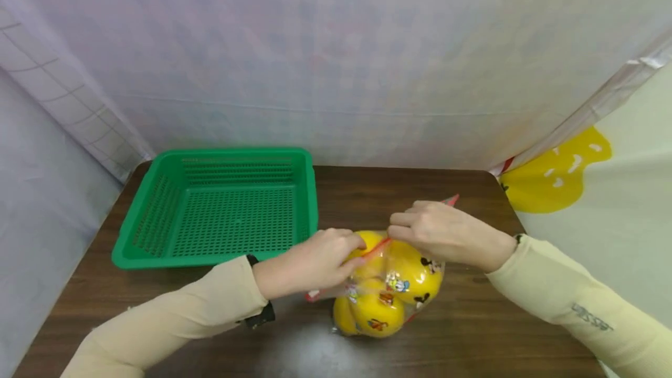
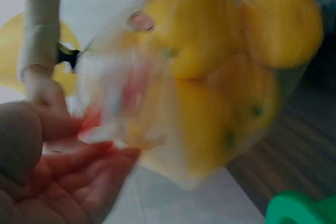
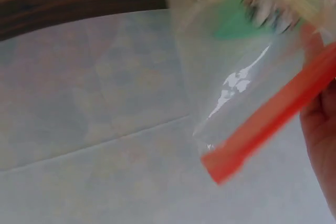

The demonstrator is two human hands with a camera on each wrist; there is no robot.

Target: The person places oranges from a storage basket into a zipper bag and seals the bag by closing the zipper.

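A clear plastic zip bag point(image 1: 397, 283) with cartoon prints and a red top strip point(image 3: 268, 121) holds several round yellow-orange fruits point(image 1: 373, 311) that look like oranges. It is near the middle of the table's front part. My left hand point(image 1: 315, 262) pinches the bag's top edge from the left, with the fingertips at the red strip; the left wrist view is blurred there. From the right, my right hand point(image 1: 433, 229) grips the same strip, fingers curled over it. One end of the strip sticks out past the right hand. In the left wrist view green stem ends show on some fruits point(image 2: 205, 124).
A green perforated plastic basket point(image 1: 236, 260) stands on the dark wooden table point(image 1: 399, 191) at the back left, with nothing in it. Pale curtains point(image 1: 336, 63) hang behind the table. A cloth with a yellow pattern point(image 1: 556, 185) hangs at the right.
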